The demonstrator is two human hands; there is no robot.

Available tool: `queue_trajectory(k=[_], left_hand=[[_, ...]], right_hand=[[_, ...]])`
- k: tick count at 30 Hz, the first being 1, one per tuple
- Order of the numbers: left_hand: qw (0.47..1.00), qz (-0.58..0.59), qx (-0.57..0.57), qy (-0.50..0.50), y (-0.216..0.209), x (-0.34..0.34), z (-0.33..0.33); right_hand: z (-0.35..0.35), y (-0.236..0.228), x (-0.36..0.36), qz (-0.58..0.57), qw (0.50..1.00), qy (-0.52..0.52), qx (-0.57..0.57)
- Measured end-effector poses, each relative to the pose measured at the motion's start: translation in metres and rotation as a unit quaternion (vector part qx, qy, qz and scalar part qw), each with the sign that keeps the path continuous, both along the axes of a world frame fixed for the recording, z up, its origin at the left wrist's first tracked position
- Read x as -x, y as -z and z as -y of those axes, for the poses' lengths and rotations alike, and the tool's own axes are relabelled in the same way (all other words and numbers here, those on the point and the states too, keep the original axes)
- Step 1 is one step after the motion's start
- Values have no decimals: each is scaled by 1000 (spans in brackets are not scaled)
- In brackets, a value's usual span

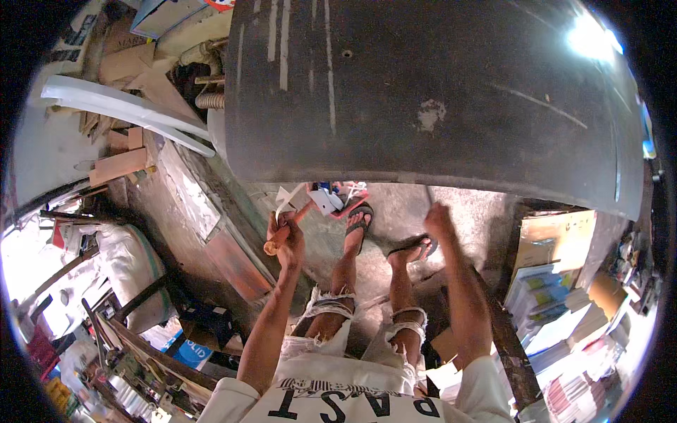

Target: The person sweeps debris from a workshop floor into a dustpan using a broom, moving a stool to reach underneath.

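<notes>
My left hand (285,238) is closed around a brown stick-like tool (305,211), which slants up to the right in front of the table. Its rounded, yellowish-brown end (271,248) sticks out below my fingers. By the same hand, a white curled strip (285,198) rises; I cannot tell whether it is part of the tool. My right hand (441,223) makes a fist near the table's front edge. A thin dark rod-like thing (429,195) points up from it, too small to name. Before me spreads a dark, scratched tabletop (381,92) with worn patches.
Below the table edge, a red tray-like thing with white and blue pieces (331,200) lies by my sandalled foot. White curved strips (127,106) and cardboard (116,166) lie at left, with a white sack (130,268) below. Stacked papers and packs (543,296) stand at right.
</notes>
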State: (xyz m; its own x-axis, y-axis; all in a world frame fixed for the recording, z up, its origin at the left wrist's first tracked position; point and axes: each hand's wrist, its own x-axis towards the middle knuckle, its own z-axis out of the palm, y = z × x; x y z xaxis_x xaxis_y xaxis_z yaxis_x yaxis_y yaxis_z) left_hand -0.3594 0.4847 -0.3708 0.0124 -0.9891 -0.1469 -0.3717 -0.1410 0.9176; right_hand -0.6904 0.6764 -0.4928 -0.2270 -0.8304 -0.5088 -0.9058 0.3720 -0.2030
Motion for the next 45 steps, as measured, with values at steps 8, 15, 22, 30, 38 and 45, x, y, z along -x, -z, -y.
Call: queue_trajectory(k=[8, 15, 22, 30, 38, 45], left_hand=[[995, -99, -8, -8, 7, -6, 0], [988, -107, -60, -89, 7, -34, -7], [997, -64, -4, -51, -7, -44, -15], [999, 21, -3, -37, 10, -62, -28], [966, -194, -23, -170, -11, -106, -27], [997, 44, 15, -56, 20, -114, -29]], right_hand=[[-16, -54, -153, 193, 960, 200, 22], [-22, -191, -159, 192, 942, 253, 111], [16, -101, -75, -5, 995, 86, 52], [-1, -31, -156, 137, 988, 53, 38], [22, -240, -152, 145, 959, 239, -39], [35, -67, -135, 93, 971, 132, 178]])
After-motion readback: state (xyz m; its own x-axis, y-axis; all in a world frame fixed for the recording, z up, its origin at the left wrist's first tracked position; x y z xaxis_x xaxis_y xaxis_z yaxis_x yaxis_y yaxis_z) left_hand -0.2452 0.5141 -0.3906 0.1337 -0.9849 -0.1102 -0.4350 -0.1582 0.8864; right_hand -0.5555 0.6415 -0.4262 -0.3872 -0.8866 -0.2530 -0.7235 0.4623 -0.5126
